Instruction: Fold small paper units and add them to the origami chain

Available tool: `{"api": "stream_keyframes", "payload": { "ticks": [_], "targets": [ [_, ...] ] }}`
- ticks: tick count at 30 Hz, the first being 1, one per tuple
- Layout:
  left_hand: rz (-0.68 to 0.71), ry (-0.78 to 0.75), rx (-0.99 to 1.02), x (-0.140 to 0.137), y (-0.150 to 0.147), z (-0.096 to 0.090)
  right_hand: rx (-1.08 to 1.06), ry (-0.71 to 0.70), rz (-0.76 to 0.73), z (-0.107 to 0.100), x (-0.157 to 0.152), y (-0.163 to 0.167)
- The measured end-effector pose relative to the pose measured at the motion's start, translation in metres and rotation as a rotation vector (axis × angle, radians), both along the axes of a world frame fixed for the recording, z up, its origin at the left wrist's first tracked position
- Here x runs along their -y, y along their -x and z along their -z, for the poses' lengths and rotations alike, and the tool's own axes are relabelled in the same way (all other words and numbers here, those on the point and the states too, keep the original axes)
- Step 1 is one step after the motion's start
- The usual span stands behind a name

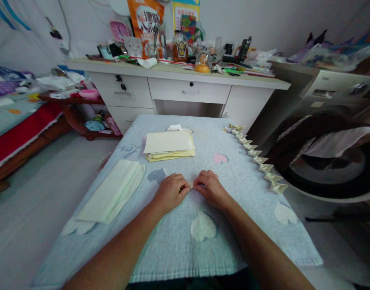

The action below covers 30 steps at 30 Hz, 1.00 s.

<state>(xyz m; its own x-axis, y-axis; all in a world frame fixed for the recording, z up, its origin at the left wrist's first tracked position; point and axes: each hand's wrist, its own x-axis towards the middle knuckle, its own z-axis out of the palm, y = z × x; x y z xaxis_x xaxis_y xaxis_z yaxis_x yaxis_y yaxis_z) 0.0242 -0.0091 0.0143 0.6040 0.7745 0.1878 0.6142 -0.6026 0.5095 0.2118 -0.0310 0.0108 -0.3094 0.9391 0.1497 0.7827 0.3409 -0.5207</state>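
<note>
Over the middle of the cloth-covered table, my left hand and my right hand face each other, fingers closed in a pinch. Between their fingertips is a small folded piece of paper, mostly hidden by the fingers. Beyond my hands lies a stack of cream and yellow paper sheets. A pile of long pale paper rests at the left, slanting toward me. Along the right side runs a row of several pointed folded paper pieces, set close one after another.
A light blue cloth with heart shapes covers the table. Behind it stands a white desk crowded with a jar, bags and small items. A front-loading washing machine with its door open is at the right, a bed at the left.
</note>
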Motion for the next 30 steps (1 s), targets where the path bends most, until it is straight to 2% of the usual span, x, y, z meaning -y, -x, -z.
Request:
{"api": "stream_keyframes", "payload": {
  "ticks": [14,30],
  "targets": [
    [0.006,-0.008,-0.01,-0.0024,0.0007,0.0017,-0.019,-0.009,0.051,-0.0023,0.0019,-0.0057],
    [0.004,-0.015,0.004,-0.0016,-0.0001,0.0017,0.088,-0.049,-0.04,-0.0005,0.0005,-0.0005]
  ]
}}
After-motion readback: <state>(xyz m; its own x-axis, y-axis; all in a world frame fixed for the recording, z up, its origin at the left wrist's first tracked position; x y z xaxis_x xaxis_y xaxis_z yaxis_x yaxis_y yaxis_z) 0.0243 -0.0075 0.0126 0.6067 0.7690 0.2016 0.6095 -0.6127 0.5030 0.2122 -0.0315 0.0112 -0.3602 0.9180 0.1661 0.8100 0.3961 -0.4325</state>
